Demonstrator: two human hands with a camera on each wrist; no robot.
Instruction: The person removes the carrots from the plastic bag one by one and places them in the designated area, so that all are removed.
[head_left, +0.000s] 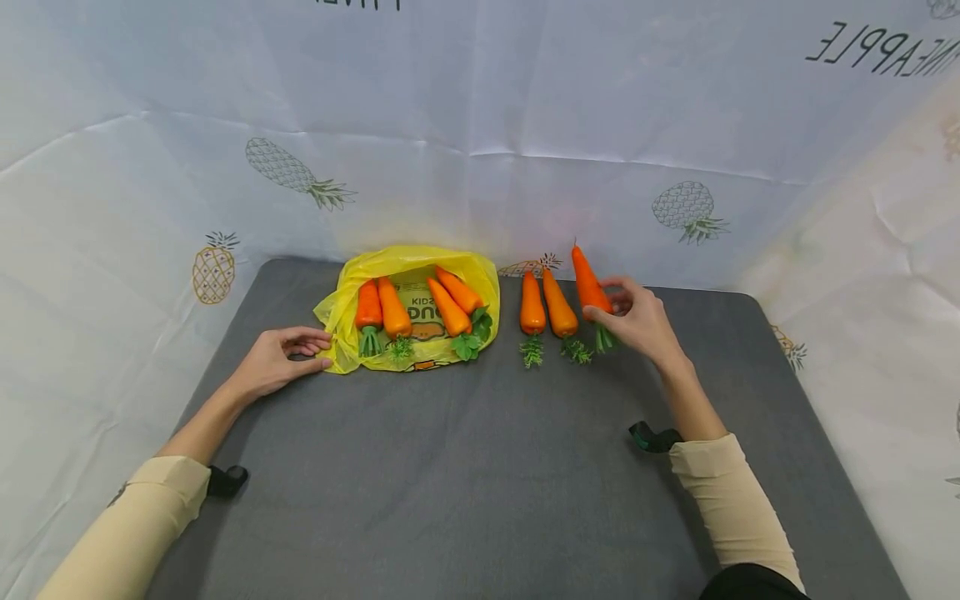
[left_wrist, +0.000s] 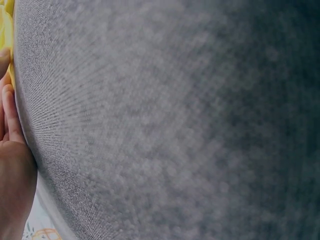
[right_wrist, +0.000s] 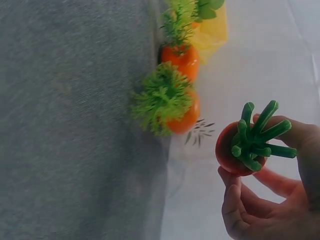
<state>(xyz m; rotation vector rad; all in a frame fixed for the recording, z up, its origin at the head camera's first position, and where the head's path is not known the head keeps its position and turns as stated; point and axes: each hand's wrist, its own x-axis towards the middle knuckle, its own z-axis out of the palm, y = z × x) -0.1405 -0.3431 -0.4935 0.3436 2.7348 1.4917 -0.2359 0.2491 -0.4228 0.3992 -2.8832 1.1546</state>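
Observation:
My right hand [head_left: 636,317] grips a toy carrot [head_left: 589,283] near its leafy end, its thin tip pointing up toward the wall. In the right wrist view the stubby green stems of that carrot face the camera. Just left of it lie two more carrots, one [head_left: 562,307] beside the other [head_left: 532,304], both with frilly green tops. At the left, my left hand [head_left: 279,360] pinches the near left edge of a yellow plastic bag [head_left: 345,292] between thumb and fingers. Several carrots [head_left: 394,310] lie on the bag, their green tops toward me.
A grey cloth covers the table [head_left: 450,467]. Behind it hangs a white curtain [head_left: 540,100] printed with pineapples. Dark straps circle both wrists, the left strap [head_left: 227,481] and the right strap [head_left: 654,437] close over the cloth.

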